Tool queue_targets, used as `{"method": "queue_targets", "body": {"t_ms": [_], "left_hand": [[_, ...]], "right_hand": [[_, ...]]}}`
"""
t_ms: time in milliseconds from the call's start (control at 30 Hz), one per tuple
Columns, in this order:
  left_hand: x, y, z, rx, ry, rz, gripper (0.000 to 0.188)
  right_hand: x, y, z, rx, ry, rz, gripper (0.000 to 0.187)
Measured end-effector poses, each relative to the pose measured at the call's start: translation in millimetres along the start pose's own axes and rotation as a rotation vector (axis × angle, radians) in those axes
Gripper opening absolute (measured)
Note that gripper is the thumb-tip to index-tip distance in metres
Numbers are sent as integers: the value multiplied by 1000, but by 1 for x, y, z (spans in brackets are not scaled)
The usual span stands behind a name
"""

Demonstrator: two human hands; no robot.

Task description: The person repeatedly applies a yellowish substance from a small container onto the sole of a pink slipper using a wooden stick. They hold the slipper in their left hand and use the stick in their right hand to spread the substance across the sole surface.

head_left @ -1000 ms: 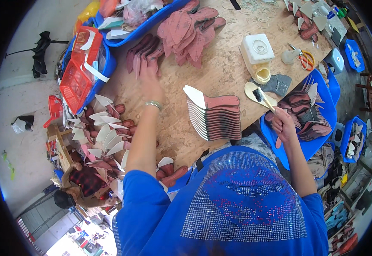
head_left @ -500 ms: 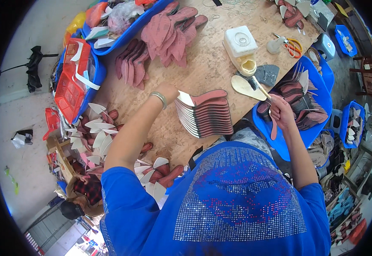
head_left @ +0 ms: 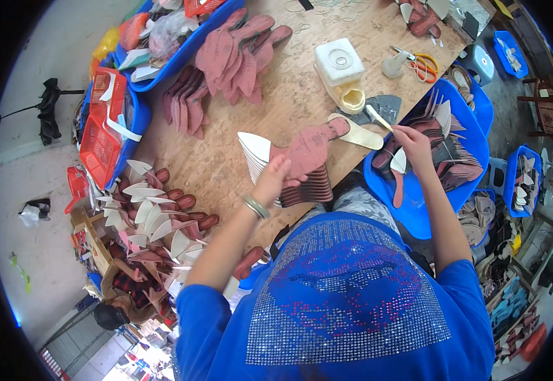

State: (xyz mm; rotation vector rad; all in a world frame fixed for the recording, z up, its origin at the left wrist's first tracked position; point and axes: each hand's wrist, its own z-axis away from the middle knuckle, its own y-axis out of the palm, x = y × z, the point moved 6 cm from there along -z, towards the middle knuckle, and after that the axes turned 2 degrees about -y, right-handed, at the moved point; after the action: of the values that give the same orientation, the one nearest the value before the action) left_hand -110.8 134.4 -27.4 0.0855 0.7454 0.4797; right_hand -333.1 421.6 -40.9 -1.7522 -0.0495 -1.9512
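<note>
My left hand (head_left: 272,182) is closed on a red shoe insole (head_left: 312,150), held flat above a fanned stack of insoles (head_left: 314,188). White pointed tips show along the left side of that stack. The held insole's narrow end lies over a cream insole-shaped piece (head_left: 364,136). In my closed right hand (head_left: 414,147) is a brush (head_left: 380,119) with a light handle. Its far end is by a dark grey patch (head_left: 387,106) on the table, close to the mouth of a white glue pot (head_left: 341,61).
Piles of red insoles (head_left: 235,54) lie on the wooden table (head_left: 289,86). Scissors (head_left: 423,68) and a small white bottle (head_left: 393,66) stand farther right. A blue basin (head_left: 416,219) of insoles is beside my right arm. White-tipped insoles (head_left: 156,219) spread at left, near another person (head_left: 124,292).
My left hand has moved right and nearer from the stack's white tips, and a red insole is now lifted in it. The brush has shifted slightly left and away from me.
</note>
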Motion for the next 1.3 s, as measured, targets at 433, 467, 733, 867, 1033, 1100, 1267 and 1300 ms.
{"method": "queue_targets", "body": {"t_ms": [433,467,733,867,1033,1100,1267,1300], "left_hand": [[67,50,-3,-180,-39,374,25],[68,49,-2,-196,-44,368,25],[80,49,-4,-257,-79,493,19],[77,53,0,-250,-104,591,15],[86,47,-6,-201,-76,608,12],[90,44,-6,-201,-80,618,12],[94,39,-6,-226,-86,676,14],[96,36,-8,-224,-83,683,17]], "right_hand": [[17,68,-87,158,-434,918,19],[20,73,-88,195,-419,948,19],[21,55,-44,186,-502,965,15],[5,35,-5,130,-278,478,16],[5,59,49,398,17,-111,24],[2,67,48,411,51,-41,24],[-14,69,30,322,89,228,21],[-17,66,29,283,76,247,22]]}}
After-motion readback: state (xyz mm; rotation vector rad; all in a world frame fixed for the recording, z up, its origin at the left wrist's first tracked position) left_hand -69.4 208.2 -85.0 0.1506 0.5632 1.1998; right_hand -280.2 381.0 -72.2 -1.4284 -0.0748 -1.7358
